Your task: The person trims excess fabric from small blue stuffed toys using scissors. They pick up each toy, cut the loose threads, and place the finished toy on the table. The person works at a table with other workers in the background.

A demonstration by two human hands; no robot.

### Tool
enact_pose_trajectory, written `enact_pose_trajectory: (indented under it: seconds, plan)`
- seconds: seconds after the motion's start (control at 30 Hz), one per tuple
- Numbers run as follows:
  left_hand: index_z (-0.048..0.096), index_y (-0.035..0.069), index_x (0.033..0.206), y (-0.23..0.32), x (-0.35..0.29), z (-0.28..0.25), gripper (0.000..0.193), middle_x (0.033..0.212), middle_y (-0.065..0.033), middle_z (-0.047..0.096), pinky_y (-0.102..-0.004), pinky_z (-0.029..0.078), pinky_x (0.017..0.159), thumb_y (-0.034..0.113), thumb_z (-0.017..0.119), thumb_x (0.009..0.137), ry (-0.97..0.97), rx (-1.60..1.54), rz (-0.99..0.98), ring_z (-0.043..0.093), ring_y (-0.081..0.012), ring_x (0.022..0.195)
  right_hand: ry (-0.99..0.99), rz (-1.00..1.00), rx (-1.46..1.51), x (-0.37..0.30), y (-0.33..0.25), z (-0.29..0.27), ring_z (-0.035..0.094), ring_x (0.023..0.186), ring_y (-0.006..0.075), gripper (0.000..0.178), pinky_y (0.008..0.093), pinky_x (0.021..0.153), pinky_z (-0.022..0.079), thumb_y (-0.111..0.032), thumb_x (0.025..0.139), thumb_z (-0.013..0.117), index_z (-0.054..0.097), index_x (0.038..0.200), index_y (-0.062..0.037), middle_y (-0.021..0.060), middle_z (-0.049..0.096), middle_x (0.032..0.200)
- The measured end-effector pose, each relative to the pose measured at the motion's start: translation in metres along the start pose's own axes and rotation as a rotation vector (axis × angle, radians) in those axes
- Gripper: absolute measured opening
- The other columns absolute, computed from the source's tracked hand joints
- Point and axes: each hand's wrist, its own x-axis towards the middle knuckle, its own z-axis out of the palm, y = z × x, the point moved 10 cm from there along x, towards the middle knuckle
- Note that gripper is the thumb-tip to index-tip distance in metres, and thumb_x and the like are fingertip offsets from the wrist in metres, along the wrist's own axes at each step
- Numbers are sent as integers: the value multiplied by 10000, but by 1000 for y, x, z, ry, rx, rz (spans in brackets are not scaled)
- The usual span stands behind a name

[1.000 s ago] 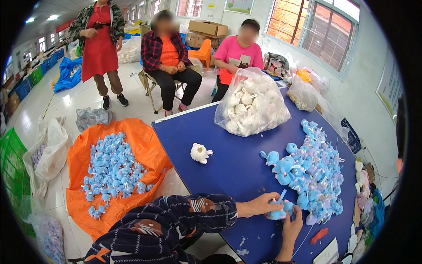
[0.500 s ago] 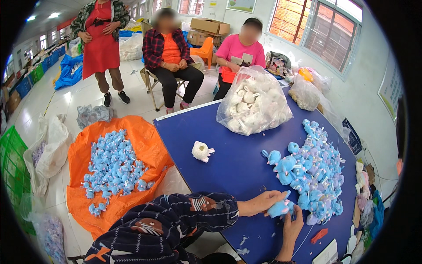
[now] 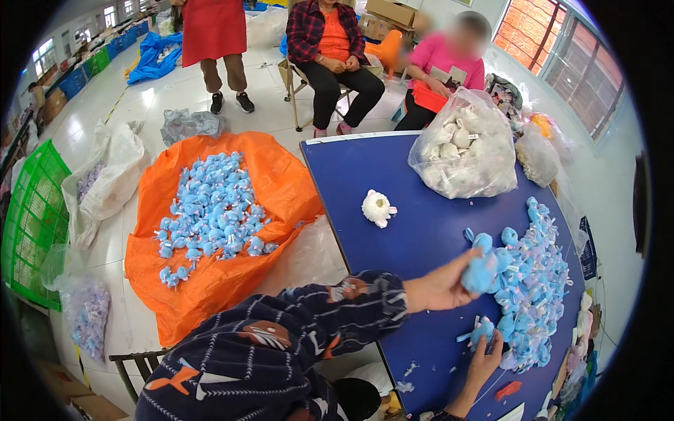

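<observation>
My left hand (image 3: 446, 284) is stretched out over the blue table to the left edge of the toy pile, its fingertips closed round a larger blue plush piece (image 3: 480, 274) that is slightly blurred. Lower down, near the table's front, my right hand (image 3: 484, 358) pinches a small blue plush piece (image 3: 483, 330) with a loop or ribbon at its left side. Beside both hands lies the heap of blue and lilac plush pieces (image 3: 533, 295). Farther off on the table, by itself, sits a white plush head (image 3: 378, 208) with small ears.
A clear bag of white plush pieces (image 3: 463, 144) stands at the table's far side. Left of the table, an orange sheet (image 3: 154, 281) on the floor holds many blue pieces. A red scrap (image 3: 508, 390) lies near my right wrist. Three people are beyond the table.
My hands have come apart: the left moved away to the pile and took hold of a blue piece, while the right kept the small blue one. The view has also shifted.
</observation>
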Motion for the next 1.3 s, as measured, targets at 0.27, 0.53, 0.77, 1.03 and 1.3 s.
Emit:
enact_pose_trajectory:
  seconds: [0.27, 0.53, 0.77, 1.03, 1.3]
  plan:
    - [300, 61, 1362, 160, -129, 86, 558, 1275, -100, 445, -268, 444, 649, 153, 488, 845, -938, -624, 383, 509, -137, 836, 76, 89, -44, 2, -9, -10, 617, 885, 227, 364, 312, 765, 470, -146, 792, 619, 542, 1108, 16, 191, 618, 974]
    - [493, 25, 1169, 17, -9, 42, 480, 1003, -124, 594, -284, 494, 634, 428, 392, 930, -257, 661, 79, 593, -208, 825, 21, 205, 8, 1, 0, -14, 630, 797, 298, 486, 350, 678, 481, -215, 752, 664, 493, 1155, -2, 204, 623, 895]
    - [475, 6, 1180, -42, 56, -14, 383, 1074, -110, 558, -262, 487, 700, 228, 561, 880, -2, 1463, 46, 566, -141, 887, 153, 144, 163, 2, -6, -15, 613, 923, 285, 581, 332, 747, 483, -123, 705, 683, 448, 1224, -14, 197, 590, 1056]
    - [377, 10, 1257, -77, 45, -27, 501, 1100, -101, 529, -277, 495, 754, 151, 620, 842, -122, 1113, -90, 555, -152, 942, 89, -58, 239, -1, -32, -5, 600, 931, 192, 605, 288, 713, 497, -56, 719, 682, 426, 1268, -48, 131, 555, 1166]
    - [390, 61, 1235, -70, 47, -20, 432, 1089, -72, 520, -277, 496, 779, -2, 516, 826, -185, 1115, -33, 555, -136, 933, 65, 123, 355, 1, -20, -11, 554, 725, 61, 479, 188, 543, 428, -124, 762, 693, 502, 1195, -50, 84, 584, 1123]
